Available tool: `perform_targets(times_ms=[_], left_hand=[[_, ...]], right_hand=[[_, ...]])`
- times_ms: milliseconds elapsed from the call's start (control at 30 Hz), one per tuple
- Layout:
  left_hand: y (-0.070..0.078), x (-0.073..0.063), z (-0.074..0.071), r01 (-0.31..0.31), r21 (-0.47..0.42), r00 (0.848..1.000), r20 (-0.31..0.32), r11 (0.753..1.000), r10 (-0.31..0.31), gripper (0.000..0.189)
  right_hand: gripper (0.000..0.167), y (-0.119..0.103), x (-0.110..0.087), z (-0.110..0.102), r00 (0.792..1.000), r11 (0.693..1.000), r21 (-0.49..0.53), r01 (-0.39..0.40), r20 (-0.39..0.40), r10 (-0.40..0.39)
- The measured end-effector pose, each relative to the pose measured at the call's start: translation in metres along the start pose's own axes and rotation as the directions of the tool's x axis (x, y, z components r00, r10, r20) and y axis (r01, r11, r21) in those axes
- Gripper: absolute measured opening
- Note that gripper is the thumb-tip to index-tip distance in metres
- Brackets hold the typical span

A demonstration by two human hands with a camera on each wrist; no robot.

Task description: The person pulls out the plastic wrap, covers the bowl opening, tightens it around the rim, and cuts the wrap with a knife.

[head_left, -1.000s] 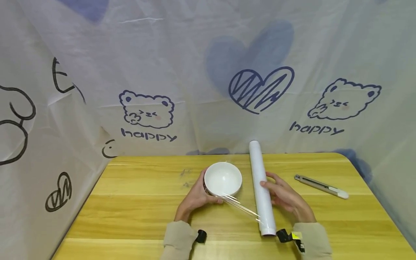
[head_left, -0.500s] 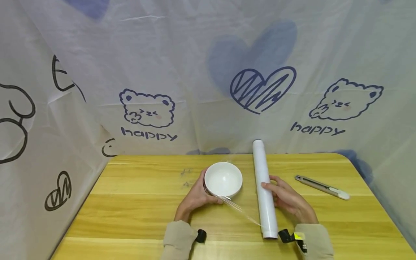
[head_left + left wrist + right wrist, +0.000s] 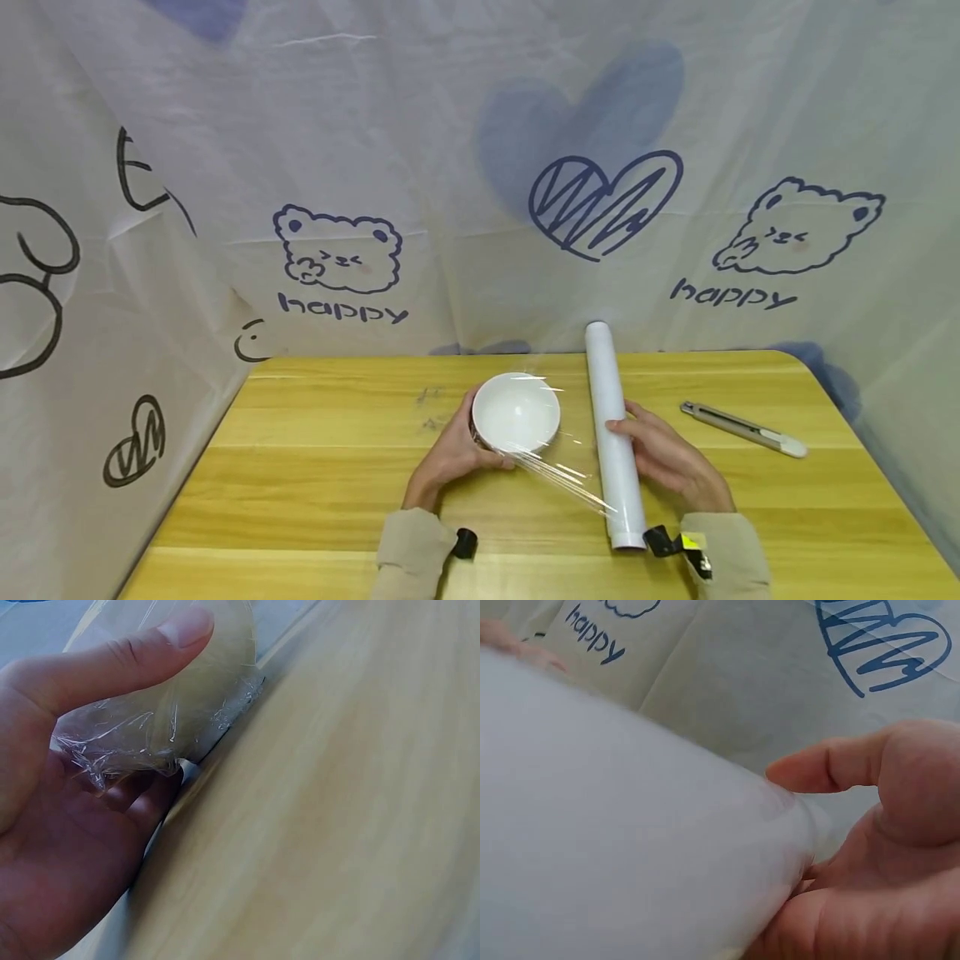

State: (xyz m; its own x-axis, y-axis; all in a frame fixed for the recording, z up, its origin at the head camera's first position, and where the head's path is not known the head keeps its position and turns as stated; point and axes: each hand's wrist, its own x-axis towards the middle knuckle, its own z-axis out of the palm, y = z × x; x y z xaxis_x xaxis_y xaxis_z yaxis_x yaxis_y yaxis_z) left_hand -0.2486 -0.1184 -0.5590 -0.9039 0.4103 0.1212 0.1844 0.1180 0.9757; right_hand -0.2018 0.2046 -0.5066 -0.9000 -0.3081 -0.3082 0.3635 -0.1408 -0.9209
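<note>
A white bowl point(image 3: 516, 414) stands left of the middle of the table in the head view. My left hand point(image 3: 452, 454) grips its left side, thumb toward the front. Crumpled cling film point(image 3: 142, 742) clings to the bowl under the thumb in the left wrist view. From there a clear sheet of film point(image 3: 566, 477) stretches right to a long white roll of cling film point(image 3: 617, 450). My right hand point(image 3: 671, 457) holds this roll from its right side, thumb on top. In the right wrist view the fingers beneath the roll are partly hidden.
A box cutter point(image 3: 742, 429) lies right of my right hand on the wooden table point(image 3: 315, 483). Behind the table hangs a printed cloth point(image 3: 450, 167), close to the far end of the roll.
The roll and my right hand have moved slightly right, away from the bowl. The film's glints have shifted and now show over the bowl too. My left hand stays in place.
</note>
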Motion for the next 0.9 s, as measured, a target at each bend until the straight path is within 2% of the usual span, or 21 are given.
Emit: perform_targets(times_ms=[133,300,600,900], left_hand=[[0.001,0.000,0.000,0.006,0.009,1.000,0.003,1.000,-0.006,0.125],[0.003,-0.001,0.000,0.018,-0.007,1.000,0.001,1.000,-0.018,0.126],[0.004,-0.002,0.001,0.018,0.006,1.000,0.005,1.000,-0.018,0.124],[0.003,-0.001,0.000,-0.002,0.005,1.000,0.010,1.000,0.002,0.126]], right_hand=[[0.078,-0.002,-0.002,-0.002,0.998,0.997,0.070,0.013,0.059,-0.017],[0.080,-0.004,-0.007,-0.007,0.995,0.997,0.072,0.023,0.091,-0.030],[0.084,-0.001,-0.009,-0.016,1.000,0.993,-0.115,-0.027,-0.012,0.025],[0.083,0.001,-0.009,-0.018,0.984,0.952,-0.290,-0.098,-0.172,0.049]])
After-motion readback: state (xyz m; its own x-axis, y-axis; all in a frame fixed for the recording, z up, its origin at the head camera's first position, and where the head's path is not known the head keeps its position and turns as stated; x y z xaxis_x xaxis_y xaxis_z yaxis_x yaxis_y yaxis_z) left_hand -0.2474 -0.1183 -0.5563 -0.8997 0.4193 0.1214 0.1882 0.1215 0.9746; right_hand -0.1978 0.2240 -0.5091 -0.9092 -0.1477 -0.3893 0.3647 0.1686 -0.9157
